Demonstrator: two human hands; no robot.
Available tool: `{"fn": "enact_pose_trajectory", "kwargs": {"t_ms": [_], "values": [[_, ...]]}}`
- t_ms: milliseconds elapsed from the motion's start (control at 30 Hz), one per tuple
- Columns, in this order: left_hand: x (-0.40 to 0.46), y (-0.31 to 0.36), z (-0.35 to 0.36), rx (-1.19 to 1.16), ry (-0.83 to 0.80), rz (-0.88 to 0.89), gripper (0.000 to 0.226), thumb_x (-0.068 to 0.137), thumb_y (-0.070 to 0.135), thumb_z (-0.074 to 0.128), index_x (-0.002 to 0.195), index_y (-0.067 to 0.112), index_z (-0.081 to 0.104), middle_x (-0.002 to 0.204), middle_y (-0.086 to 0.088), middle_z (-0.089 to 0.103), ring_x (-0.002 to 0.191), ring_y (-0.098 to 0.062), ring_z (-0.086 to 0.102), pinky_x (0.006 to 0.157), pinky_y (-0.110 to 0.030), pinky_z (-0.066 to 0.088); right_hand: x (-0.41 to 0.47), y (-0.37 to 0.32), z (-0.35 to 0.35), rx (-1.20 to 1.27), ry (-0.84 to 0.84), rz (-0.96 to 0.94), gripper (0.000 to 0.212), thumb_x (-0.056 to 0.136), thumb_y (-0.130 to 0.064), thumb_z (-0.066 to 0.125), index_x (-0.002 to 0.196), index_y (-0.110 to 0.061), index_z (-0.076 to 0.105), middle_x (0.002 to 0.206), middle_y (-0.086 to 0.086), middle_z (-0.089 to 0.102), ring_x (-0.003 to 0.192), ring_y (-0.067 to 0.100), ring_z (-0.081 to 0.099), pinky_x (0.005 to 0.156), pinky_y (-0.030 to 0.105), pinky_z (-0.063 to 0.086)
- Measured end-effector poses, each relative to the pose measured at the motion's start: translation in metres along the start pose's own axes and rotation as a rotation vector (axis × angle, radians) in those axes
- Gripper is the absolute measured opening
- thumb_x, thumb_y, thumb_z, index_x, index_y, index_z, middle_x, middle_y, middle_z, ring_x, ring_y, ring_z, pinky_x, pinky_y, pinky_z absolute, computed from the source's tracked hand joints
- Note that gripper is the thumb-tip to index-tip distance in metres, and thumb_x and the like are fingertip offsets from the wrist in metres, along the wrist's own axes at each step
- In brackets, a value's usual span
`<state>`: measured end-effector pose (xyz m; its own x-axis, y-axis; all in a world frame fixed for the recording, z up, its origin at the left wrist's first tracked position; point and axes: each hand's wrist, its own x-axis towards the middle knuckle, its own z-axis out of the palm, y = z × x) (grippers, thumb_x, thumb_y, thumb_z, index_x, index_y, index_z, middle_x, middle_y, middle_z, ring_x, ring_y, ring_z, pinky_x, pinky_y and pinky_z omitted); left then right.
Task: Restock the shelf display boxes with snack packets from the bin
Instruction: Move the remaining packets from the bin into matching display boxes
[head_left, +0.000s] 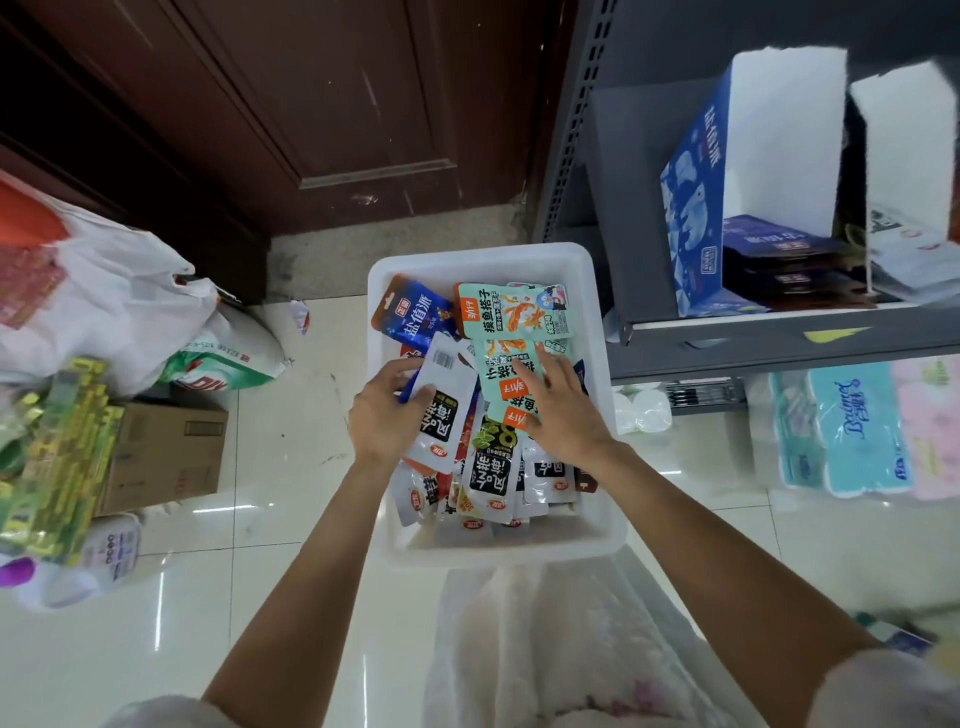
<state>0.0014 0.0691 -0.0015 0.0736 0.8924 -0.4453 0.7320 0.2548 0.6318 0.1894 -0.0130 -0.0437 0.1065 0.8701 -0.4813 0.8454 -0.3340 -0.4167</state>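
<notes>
My left hand gripping white snack packets inside the white bin on the floor, my right hand fingers extended flat on teal packets, blue display box on grey shelf at right.

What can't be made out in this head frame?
- Packets low in the white bin: buried under upper packets and both hands.
- White display box: cut by the right edge.
- Blue display box contents: hidden by its wall.
- Right hand grip on the mint packets: unclear.
</notes>
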Motion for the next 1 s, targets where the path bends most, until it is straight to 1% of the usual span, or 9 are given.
{"fn": "enact_pose_trajectory", "kwargs": {"t_ms": [67, 133, 233, 300, 400, 567, 733, 867, 1000], "values": [[-0.014, -0.002, -0.012, -0.054, 0.046, 0.009, 0.034, 0.090, 0.023, 0.063, 0.123, 0.023, 0.058, 0.120, -0.004, 0.066, 0.080, -0.014, 0.063, 0.061, -0.020, 0.048, -0.009, -0.009, -0.009, 0.177, 0.013, 0.029, 0.065, 0.095, -0.025, 0.054, 0.150, -0.022, 0.019, 0.158, 0.007, 0.007, 0.146, 0.026, 0.004, 0.117, 0.045, 0.018], [-0.025, -0.003, -0.020, -0.156, 0.061, 0.009, 0.037, 0.089, 0.019, 0.066, 0.124, 0.023, 0.059, 0.117, -0.004, 0.068, 0.081, -0.015, 0.065, 0.069, -0.027, 0.054, -0.019, -0.020, -0.022, 0.420, 0.067, 0.046, 0.058, 0.096, -0.026, 0.053, 0.147, -0.020, 0.027, 0.154, 0.006, 0.021, 0.143, 0.022, 0.019, 0.116, 0.039, 0.023], [-0.048, 0.008, -0.023, -0.498, 0.002, -0.045, 0.028, 0.087, 0.009, 0.066, 0.115, 0.016, 0.066, 0.100, -0.002, 0.073, 0.081, -0.019, 0.069, 0.073, -0.034, 0.058, -0.042, -0.044, -0.041, 0.844, -0.014, 0.065, 0.062, 0.090, -0.032, 0.062, 0.143, -0.022, 0.031, 0.137, 0.003, 0.046, 0.119, 0.017, 0.051, 0.107, 0.039, 0.039], [-0.061, 0.018, -0.018, -0.673, -0.062, -0.057, 0.024, 0.088, 0.005, 0.063, 0.110, 0.013, 0.068, 0.096, -0.005, 0.074, 0.084, -0.021, 0.070, 0.074, -0.034, 0.056, -0.054, -0.058, -0.043, 0.992, -0.061, 0.066, 0.065, 0.084, -0.033, 0.068, 0.139, -0.024, 0.035, 0.122, -0.001, 0.057, 0.106, 0.014, 0.060, 0.099, 0.042, 0.047], [-0.073, 0.032, -0.006, -0.850, -0.179, -0.058, 0.028, 0.088, 0.007, 0.062, 0.115, 0.014, 0.064, 0.108, -0.008, 0.071, 0.096, -0.025, 0.069, 0.079, -0.038, 0.056, -0.065, -0.066, -0.040, 1.082, 0.106, 0.057, 0.060, 0.081, -0.019, 0.074, 0.129, -0.028, 0.040, 0.112, -0.002, 0.065, 0.101, 0.013, 0.064, 0.088, 0.035, 0.054], [-0.076, 0.046, 0.002, -0.929, -0.276, -0.088, 0.025, 0.094, 0.007, 0.053, 0.118, 0.011, 0.056, 0.098, 0.001, 0.073, 0.083, -0.012, 0.070, 0.064, -0.026, 0.058, -0.084, -0.048, -0.058, 1.092, 0.264, 0.044, 0.044, 0.087, -0.011, 0.067, 0.124, -0.026, 0.050, 0.109, -0.004, 0.065, 0.090, 0.004, 0.065, 0.069, 0.021, 0.056], [-0.076, 0.053, 0.006, -1.017, -0.225, -0.116, 0.024, 0.095, 0.005, 0.051, 0.120, 0.007, 0.050, 0.122, -0.016, 0.064, 0.099, -0.027, 0.066, 0.087, -0.048, 0.052, -0.107, -0.016, -0.083, 1.112, 0.476, 0.109, 0.041, 0.093, -0.006, 0.056, 0.129, -0.023, 0.046, 0.108, -0.002, 0.067, 0.084, 0.002, 0.064, 0.061, 0.014, 0.050], [-0.076, 0.066, 0.005, -1.012, -0.198, -0.110, 0.027, 0.095, 0.009, 0.054, 0.118, 0.023, 0.055, 0.113, -0.008, 0.068, 0.093, -0.023, 0.068, 0.088, -0.048, 0.053, -0.140, 0.009, -0.102, 1.116, 0.611, 0.108, 0.049, 0.090, -0.002, 0.060, 0.117, -0.037, 0.039, 0.087, -0.003, 0.071, 0.060, 0.012, 0.064, 0.046, 0.023, 0.046], [-0.086, 0.091, 0.009, -0.982, -0.226, -0.081, 0.037, 0.091, 0.011, 0.060, 0.125, 0.023, 0.052, 0.118, -0.006, 0.067, 0.092, -0.020, 0.069, 0.081, -0.041, 0.057, -0.164, 0.033, -0.113, 1.138, 0.655, 0.102, 0.035, 0.090, -0.005, 0.060, 0.104, -0.035, 0.051, 0.098, 0.004, 0.070, 0.068, 0.018, 0.063, 0.051, 0.028, 0.044]]}}
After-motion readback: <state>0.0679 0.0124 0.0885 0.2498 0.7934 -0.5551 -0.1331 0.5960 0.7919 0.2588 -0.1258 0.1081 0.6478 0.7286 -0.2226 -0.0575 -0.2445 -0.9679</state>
